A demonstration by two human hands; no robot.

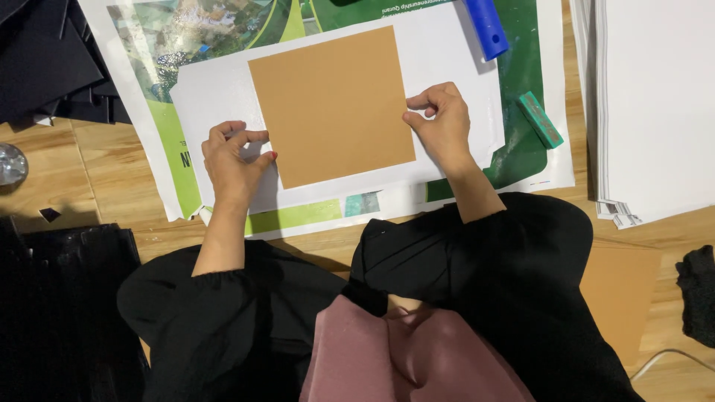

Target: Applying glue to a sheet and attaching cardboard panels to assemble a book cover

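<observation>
A tan square board (pixel 334 104) lies on a white sheet (pixel 447 59), which rests on a large green printed poster (pixel 521 141). My left hand (pixel 231 160) grips the board's lower left edge, thumb on the board's corner and fingers curled on the white sheet. My right hand (pixel 443 123) pinches the board's right edge between thumb and fingers. The board lies flat, slightly rotated.
A blue handle (pixel 488 26) and a green eraser-like block (pixel 541 119) lie on the poster at the right. A stack of white sheets (pixel 655 112) is far right. Black sheets (pixel 52 67) lie top left, another tan board (pixel 622 290) at lower right on the wooden floor.
</observation>
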